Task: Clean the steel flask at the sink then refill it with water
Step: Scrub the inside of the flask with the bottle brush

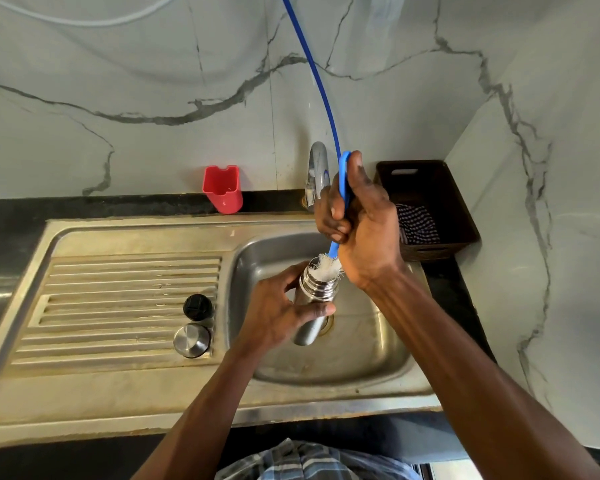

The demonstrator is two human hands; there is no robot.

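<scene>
Head view, and here I am over the sink (pixel 378 344): my left hand (pixel 274 317) wraps its fingers and thumb round the steel flask (pixel 314 299), holding it above the basin near the drain. The flask's long axis tilts, mouth up and away from me toward the tap (pixel 317 171), base down toward the drain. My right hand (pixel 354 223) sits just above and beyond that mouth, fist clenched round the blue handle of the bottle brush (pixel 326 266), its white bristles at the open rim, partly in. The handle runs up and back, roughly in line with the flask's axis, so the push I judge comes next goes down along that line. Right hand drives, left steadies.
</scene>
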